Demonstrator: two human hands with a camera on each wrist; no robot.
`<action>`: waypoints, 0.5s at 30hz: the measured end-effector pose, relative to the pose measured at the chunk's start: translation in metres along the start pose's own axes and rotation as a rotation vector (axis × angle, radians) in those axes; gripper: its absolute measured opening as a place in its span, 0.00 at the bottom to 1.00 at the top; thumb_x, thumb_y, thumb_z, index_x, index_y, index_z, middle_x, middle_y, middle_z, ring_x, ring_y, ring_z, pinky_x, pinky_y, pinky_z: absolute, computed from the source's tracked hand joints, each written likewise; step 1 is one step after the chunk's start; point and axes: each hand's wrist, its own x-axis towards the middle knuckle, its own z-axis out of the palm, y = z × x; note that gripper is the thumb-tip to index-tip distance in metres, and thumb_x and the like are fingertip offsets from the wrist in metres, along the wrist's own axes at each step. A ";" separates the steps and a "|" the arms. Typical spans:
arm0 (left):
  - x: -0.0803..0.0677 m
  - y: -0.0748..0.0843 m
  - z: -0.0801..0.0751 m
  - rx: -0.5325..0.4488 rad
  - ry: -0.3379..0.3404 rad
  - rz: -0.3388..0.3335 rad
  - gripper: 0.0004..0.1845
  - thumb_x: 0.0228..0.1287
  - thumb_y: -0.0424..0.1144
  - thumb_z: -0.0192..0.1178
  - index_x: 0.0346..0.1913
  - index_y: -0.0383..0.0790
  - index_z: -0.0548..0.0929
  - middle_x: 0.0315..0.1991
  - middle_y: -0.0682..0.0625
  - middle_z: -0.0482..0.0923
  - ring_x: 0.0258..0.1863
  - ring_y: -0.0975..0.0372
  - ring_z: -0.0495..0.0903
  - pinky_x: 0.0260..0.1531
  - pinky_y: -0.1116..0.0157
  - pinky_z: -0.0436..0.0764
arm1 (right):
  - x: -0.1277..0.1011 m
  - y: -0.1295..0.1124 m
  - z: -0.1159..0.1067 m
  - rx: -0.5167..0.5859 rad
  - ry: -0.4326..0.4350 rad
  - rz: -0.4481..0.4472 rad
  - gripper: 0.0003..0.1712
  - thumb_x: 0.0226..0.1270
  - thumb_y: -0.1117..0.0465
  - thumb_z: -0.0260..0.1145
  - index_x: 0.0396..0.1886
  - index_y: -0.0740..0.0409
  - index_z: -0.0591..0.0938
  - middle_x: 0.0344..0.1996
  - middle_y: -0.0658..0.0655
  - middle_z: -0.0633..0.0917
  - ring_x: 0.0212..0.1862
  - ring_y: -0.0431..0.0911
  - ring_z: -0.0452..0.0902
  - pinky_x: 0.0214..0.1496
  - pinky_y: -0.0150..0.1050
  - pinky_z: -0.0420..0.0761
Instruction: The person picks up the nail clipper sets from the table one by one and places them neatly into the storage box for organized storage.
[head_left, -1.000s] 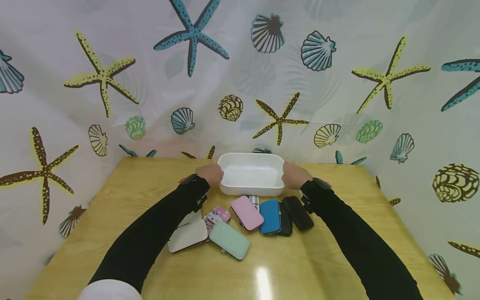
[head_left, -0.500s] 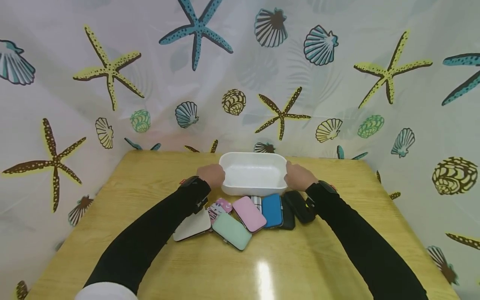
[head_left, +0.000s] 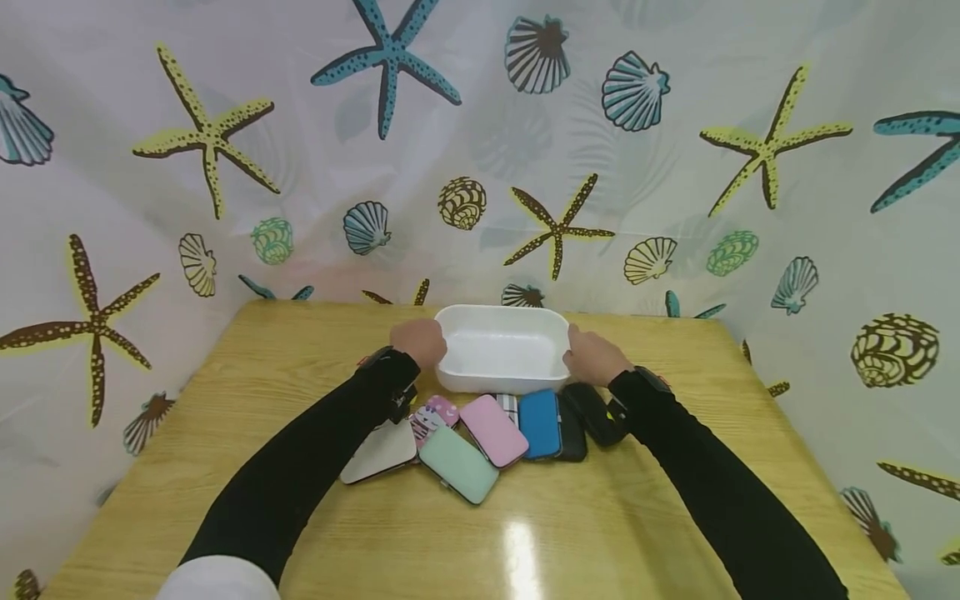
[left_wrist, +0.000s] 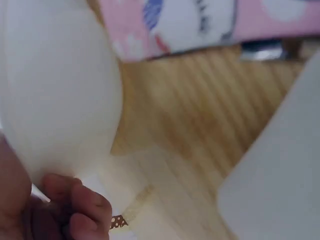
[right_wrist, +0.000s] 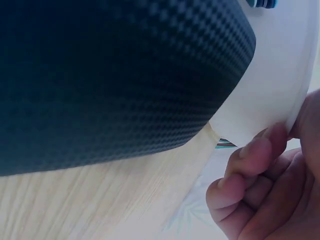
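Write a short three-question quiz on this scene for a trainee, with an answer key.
1. True or false: the white tub holds several cases.
2. Which case lies nearest the right hand? A. mint case B. black case C. pink case
3. What does the left hand grip?

Key
1. False: the tub's inside shows no cases; they lie on the table in front of it.
2. B: the black case sits just below that wrist; the mint case and pink case lie further left.
3. The tub's left end.
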 end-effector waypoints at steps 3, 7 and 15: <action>0.000 -0.003 0.004 -0.042 -0.006 -0.011 0.12 0.71 0.39 0.52 0.40 0.36 0.84 0.30 0.47 0.77 0.29 0.56 0.77 0.28 0.60 0.75 | 0.004 -0.002 0.002 0.024 -0.003 -0.014 0.33 0.73 0.64 0.53 0.71 0.79 0.60 0.44 0.71 0.83 0.31 0.50 0.77 0.34 0.43 0.76; 0.004 -0.006 0.011 -0.060 -0.028 -0.001 0.11 0.72 0.37 0.51 0.39 0.36 0.83 0.31 0.47 0.76 0.28 0.57 0.76 0.25 0.61 0.72 | 0.007 0.006 0.006 0.026 -0.007 -0.040 0.35 0.76 0.59 0.53 0.73 0.76 0.59 0.49 0.70 0.83 0.37 0.51 0.78 0.40 0.46 0.77; 0.004 0.002 0.002 -0.013 -0.090 0.023 0.11 0.74 0.37 0.52 0.43 0.35 0.84 0.36 0.46 0.78 0.31 0.56 0.77 0.28 0.63 0.74 | -0.021 0.047 -0.006 0.245 0.003 -0.128 0.28 0.80 0.42 0.51 0.58 0.62 0.77 0.42 0.62 0.84 0.40 0.52 0.79 0.42 0.48 0.77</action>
